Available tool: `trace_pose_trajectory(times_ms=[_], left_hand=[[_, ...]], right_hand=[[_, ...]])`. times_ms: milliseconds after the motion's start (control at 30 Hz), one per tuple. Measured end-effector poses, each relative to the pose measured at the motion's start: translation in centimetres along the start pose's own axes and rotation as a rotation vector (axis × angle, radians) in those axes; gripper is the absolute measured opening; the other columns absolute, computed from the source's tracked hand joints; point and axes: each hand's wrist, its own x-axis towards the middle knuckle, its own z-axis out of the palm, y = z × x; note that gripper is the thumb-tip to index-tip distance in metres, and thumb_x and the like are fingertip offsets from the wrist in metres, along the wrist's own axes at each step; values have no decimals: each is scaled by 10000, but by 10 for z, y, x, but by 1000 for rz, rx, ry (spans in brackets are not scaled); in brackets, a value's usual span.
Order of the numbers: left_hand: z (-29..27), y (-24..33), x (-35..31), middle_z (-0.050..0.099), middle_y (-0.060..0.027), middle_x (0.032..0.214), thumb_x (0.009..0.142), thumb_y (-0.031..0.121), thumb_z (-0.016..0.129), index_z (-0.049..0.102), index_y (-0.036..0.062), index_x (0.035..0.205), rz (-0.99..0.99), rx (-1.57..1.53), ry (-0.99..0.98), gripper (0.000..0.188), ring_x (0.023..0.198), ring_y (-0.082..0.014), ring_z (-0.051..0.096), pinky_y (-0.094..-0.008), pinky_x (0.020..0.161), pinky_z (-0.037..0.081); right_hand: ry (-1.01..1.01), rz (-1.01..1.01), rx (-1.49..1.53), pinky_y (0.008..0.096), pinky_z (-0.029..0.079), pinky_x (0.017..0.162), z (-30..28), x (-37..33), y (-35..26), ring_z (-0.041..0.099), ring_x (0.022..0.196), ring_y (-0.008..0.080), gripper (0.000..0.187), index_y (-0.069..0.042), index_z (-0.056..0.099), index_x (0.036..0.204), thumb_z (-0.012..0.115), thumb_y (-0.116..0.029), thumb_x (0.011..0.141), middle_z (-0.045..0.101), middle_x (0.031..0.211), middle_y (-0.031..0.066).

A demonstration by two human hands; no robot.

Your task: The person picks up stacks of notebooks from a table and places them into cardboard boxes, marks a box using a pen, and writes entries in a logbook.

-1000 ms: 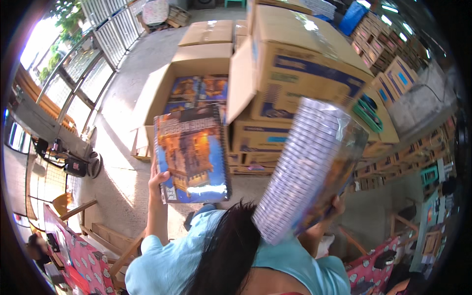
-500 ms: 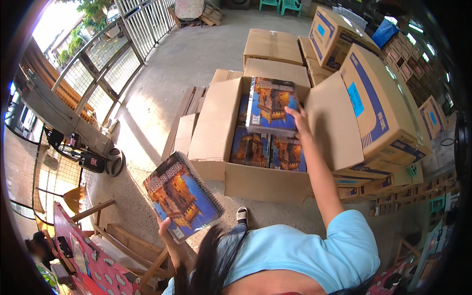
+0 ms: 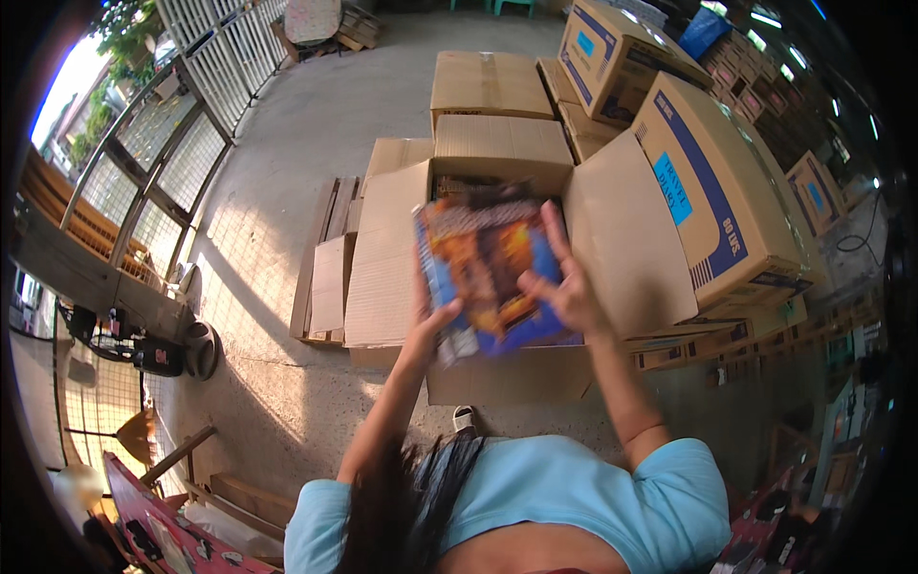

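Left hand (image 3: 432, 323) and right hand (image 3: 574, 295) clasp a blurred orange-and-blue notebook (image 3: 492, 273) over an open box (image 3: 507, 376); a printed blue label (image 3: 672, 188) marks the carton (image 3: 751, 196) alongside.

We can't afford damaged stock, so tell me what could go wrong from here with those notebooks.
The notebooks are held by their sides, between the left hand and right hand, so one might slip out. They are over the open box, so a corner could bend if it strikes the rim. The right hand also appears close to the raised right flap and might catch it.
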Motion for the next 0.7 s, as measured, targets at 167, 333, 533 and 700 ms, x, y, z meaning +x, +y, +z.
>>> trace_pose_trajectory(times_ms=[167, 333, 533, 700], left_hand=[[-22, -43, 139, 73, -332, 1432, 904, 469, 474, 122, 112, 1453, 44, 990, -162, 743, 1332, -461, 167, -457, 1047, 289], [-15, -89, 169, 144, -333, 1430, 816, 323, 626, 238, 16, 1409, -94, 1860, -306, 772, 1309, -477, 227, -540, 1003, 322], [-38, -140, 184, 169, -284, 1450, 848, 170, 501, 249, -4, 1403, -16, 1947, -210, 634, 1330, -487, 159, -607, 1000, 284], [-20, -133, 180, 219, -266, 1439, 861, 202, 485, 266, 5, 1389, -169, 1899, -259, 605, 1165, -409, 482, -496, 908, 446]], right_hand=[[66, 120, -71, 327, 267, 1063, -84, 47, 30, 283, 1332, 232, 827, -99, 196, 1444, 680, -142, 776, 251, 1470, 153], [-151, 392, -1145, 568, 257, 1037, -78, 61, 124, 199, 1353, 386, 847, -233, 252, 1432, 730, -256, 733, 208, 1479, 167], [-371, 420, -1184, 717, 248, 949, -15, 36, 225, 194, 1331, 456, 724, -329, 248, 1420, 577, -99, 817, 88, 1521, 48], [-335, 346, -1081, 685, 276, 946, -31, 29, 212, 253, 1305, 443, 671, -288, 315, 1392, 614, -184, 801, 191, 1490, 75]])
